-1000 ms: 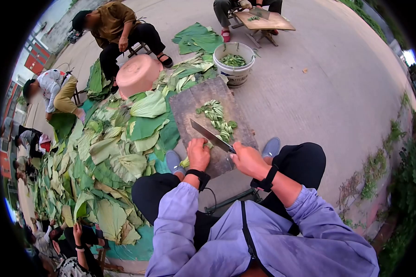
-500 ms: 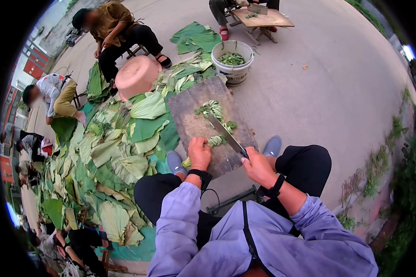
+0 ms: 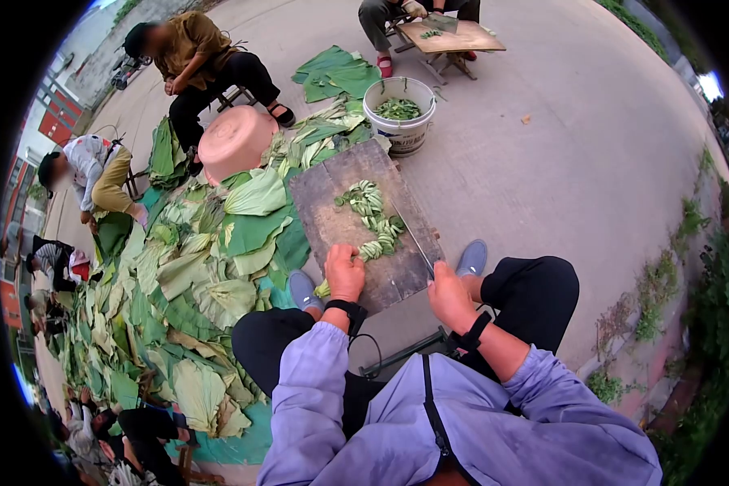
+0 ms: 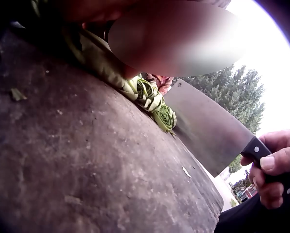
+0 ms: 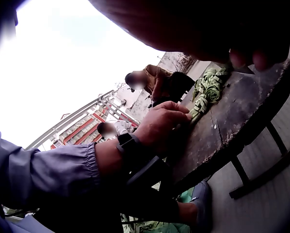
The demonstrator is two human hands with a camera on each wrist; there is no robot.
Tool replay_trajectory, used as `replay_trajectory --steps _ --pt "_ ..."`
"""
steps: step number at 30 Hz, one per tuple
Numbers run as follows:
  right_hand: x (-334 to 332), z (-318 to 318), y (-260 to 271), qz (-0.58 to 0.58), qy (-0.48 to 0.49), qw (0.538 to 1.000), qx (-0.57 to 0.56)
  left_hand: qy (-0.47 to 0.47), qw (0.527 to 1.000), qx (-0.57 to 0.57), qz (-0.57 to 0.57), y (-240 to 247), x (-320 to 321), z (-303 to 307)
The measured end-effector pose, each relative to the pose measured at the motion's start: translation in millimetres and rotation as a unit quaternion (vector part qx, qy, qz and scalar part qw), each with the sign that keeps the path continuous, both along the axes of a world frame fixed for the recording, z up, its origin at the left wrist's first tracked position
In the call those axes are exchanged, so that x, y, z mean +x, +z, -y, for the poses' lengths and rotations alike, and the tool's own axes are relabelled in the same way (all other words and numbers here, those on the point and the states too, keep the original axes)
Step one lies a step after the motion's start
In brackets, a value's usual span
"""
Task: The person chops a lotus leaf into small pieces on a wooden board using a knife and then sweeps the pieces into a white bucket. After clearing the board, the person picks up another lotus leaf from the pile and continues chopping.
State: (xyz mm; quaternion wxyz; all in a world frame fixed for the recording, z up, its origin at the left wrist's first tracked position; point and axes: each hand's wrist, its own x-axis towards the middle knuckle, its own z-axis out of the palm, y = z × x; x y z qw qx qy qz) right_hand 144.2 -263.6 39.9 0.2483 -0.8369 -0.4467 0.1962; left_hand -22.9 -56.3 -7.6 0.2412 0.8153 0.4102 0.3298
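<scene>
A worn wooden board (image 3: 324, 194) lies before the person's knees, with sliced green leaf rolls (image 3: 366, 202) in a curved line on it. The left hand (image 3: 344, 274) grips a rolled bundle of leaves at the board's near left; its end pokes out below the palm. In the right wrist view the left hand (image 5: 162, 124) has its fingers curled over the roll. The right hand (image 3: 452, 300) holds a cleaver by its black handle; the blade (image 4: 208, 126) stands just beside the cut slices in the left wrist view.
Large leaves (image 3: 202, 292) cover a green sheet on the left. Beyond the board stand a white bucket (image 3: 405, 134) of cut greens and an upturned pink basin (image 3: 236, 142). Several people sit around; one at the top works at a low table (image 3: 462, 36).
The right hand has moved the cleaver rightward, away from the left hand, and its blade has turned edge-on to the head view. The left hand stays on the roll.
</scene>
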Motion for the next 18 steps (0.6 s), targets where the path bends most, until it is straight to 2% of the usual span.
replay_trajectory --steps 4,8,13,15,16,18 --pt "-16.4 -5.9 8.7 -0.02 0.004 1.0 0.003 0.003 1.0 -0.005 -0.019 3.3 -3.8 4.7" --pt "-21.4 -15.5 7.5 -0.049 0.059 0.997 0.032 0.005 1.0 -0.003 -0.02 0.4 -7.0 6.5" --pt "-4.3 -18.7 37.4 -0.041 0.071 0.995 0.062 0.011 1.0 -0.002 -0.006 1.7 -7.5 8.2" --pt "5.8 -17.1 60.2 -0.111 0.045 0.993 0.011 0.012 1.0 -0.006 -0.01 2.1 -6.9 8.9" --pt "11.0 -16.8 67.2 -0.11 0.044 0.993 0.01 0.012 1.0 -0.006 -0.011 1.7 -7.1 8.7" --pt "20.7 -16.6 76.9 -0.139 0.078 0.987 -0.013 0.012 1.0 -0.006 -0.013 0.8 -7.1 8.6"
